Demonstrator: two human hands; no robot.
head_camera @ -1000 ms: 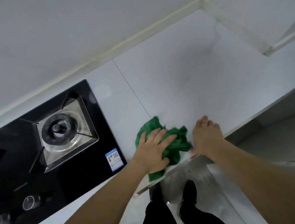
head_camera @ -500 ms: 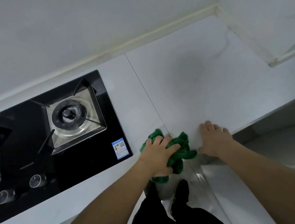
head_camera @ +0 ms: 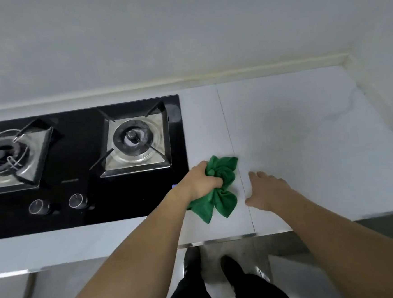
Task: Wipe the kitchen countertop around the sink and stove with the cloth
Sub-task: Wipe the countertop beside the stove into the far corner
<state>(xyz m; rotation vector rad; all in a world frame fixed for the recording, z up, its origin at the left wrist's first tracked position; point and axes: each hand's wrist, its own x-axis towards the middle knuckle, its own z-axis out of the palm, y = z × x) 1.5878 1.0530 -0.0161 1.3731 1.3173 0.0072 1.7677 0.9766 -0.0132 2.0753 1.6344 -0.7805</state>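
A crumpled green cloth [head_camera: 220, 194] lies bunched on the white countertop [head_camera: 307, 140], just right of the black glass stove [head_camera: 84, 204]. My left hand [head_camera: 200, 180] grips the cloth in a fist, pressing it onto the counter beside the stove's right edge. My right hand [head_camera: 268, 190] rests flat on the countertop a short way right of the cloth, fingers spread, holding nothing. No sink is in view.
The stove has two burners [head_camera: 134, 139] and two knobs [head_camera: 77, 201] along its front. A seam [head_camera: 229, 134] runs across the counter. A wall runs behind, and a corner closes the counter at the right. My shoes [head_camera: 230, 267] stand below the counter's front edge.
The view has swung level, bringing both burners in. My left hand went from flat on the cloth to a fist around it, further in from the counter's front edge. My right hand stays beside it.
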